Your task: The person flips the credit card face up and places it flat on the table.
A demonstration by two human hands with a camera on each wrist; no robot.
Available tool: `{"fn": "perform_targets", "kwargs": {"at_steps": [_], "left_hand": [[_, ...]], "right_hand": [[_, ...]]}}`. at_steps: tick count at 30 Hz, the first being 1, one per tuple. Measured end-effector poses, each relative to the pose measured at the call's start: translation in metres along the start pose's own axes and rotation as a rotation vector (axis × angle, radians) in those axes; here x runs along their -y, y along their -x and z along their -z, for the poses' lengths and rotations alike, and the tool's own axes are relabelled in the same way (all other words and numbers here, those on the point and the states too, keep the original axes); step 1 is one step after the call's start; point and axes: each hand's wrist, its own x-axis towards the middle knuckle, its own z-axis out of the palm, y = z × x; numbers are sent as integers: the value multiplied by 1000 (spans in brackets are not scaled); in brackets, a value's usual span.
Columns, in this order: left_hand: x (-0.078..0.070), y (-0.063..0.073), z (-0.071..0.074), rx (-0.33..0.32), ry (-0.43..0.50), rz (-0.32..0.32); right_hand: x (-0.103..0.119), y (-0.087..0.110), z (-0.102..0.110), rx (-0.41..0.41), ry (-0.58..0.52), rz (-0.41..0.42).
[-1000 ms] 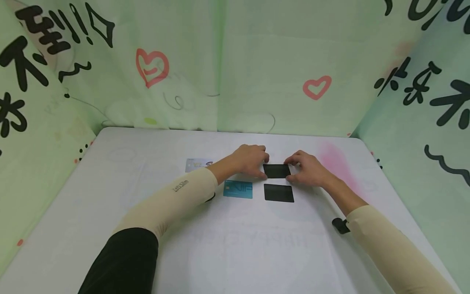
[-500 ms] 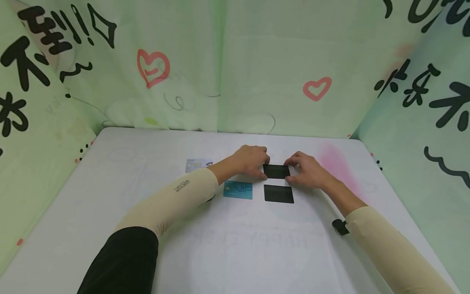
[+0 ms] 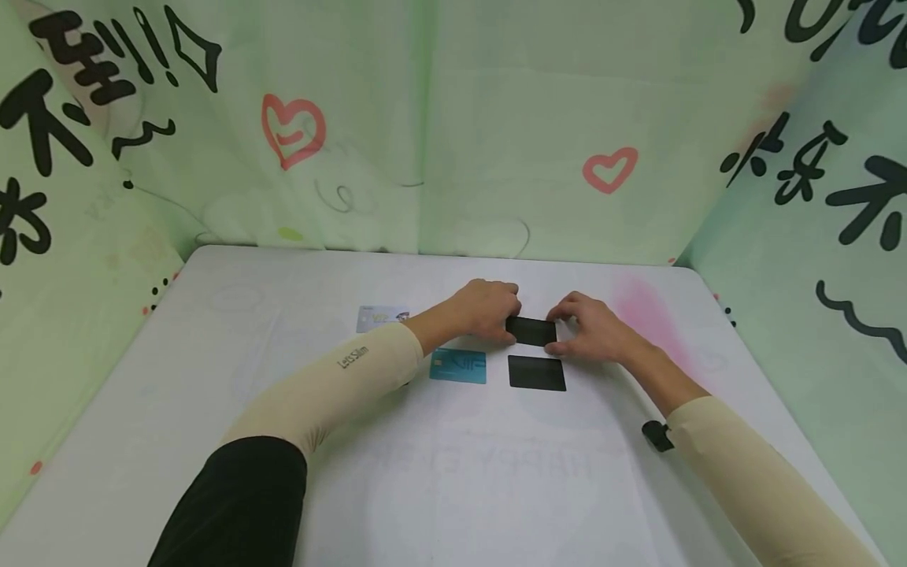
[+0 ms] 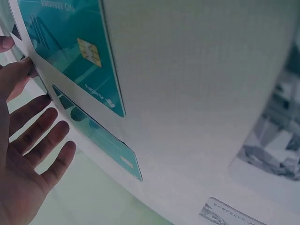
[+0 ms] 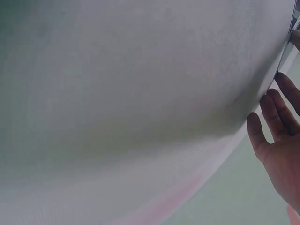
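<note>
Both hands are at a black card [image 3: 531, 331] near the table's far middle. My left hand [image 3: 485, 309] touches its left edge with thumb and fingertips; the left wrist view shows the fingers loosely spread. On the opposite edge, the right hand [image 3: 588, 327] has its thumb at the near corner and a fingertip at the far corner. In the right wrist view its other fingers [image 5: 272, 110] extend fairly straight. A second black card [image 3: 537, 373] lies just nearer. To its left is a teal VIP card [image 3: 458, 366], with another teal card [image 4: 101, 133] beyond it in the left wrist view.
A silvery VIP card [image 3: 380, 317] lies left of the hands, partly behind the left forearm. Another silvery patterned card [image 4: 276, 140] shows at the left wrist view's right side. Green printed curtains [image 3: 496, 118] rise behind and beside the white table [image 3: 453, 488].
The far black card has shifted slightly left and turned a little, with the right thumb following its near corner. The left hand stays almost still, and the other cards keep their places.
</note>
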Motion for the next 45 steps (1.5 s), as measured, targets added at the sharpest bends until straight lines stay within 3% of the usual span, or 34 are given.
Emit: {"fn": "perform_targets", "kwargs": {"at_steps": [9, 18, 22, 29, 45], "left_hand": [[-1, -2, -1, 27, 31, 29], [0, -4, -2, 39, 118, 46], [0, -6, -2, 48, 110, 50], [1, -9, 1, 96, 122, 59], [5, -15, 5, 193, 270, 95]], "right_hand": [[3, -3, 0, 2, -13, -1], [3, -7, 0, 30, -34, -51], [2, -8, 0, 46, -31, -69], [2, -11, -1, 76, -33, -84], [6, -10, 0, 88, -34, -60]]}}
